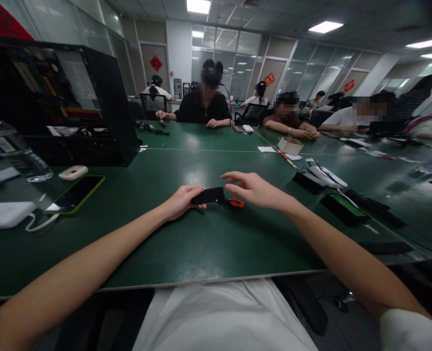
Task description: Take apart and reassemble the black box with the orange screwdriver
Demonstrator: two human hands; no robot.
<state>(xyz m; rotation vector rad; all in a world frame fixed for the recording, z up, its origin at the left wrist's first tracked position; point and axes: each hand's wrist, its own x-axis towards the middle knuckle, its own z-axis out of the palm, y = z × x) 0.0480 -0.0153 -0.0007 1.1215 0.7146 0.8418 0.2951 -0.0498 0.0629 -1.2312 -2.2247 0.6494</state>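
Note:
My left hand (pixel 184 201) grips the left end of a small black rectangular object (pixel 209 195), thumb on top and fingers beneath, just above the green table. What kind of object it is I cannot make out. To its right, my right hand (pixel 250 189) hovers with bent fingers apart, holding nothing that I can see. Under that hand lies a small orange-red item (pixel 235 203) with a dark middle, partly hidden by the black object and too small to name.
A black computer case (pixel 117 107) with an open side stands at the left. Near it are a water bottle (pixel 29 158), a phone (pixel 79 195) and a white power bank (pixel 6 215). Black boxes and cables, including a green-topped box (pixel 345 207), lie right. Co-workers sit across the table.

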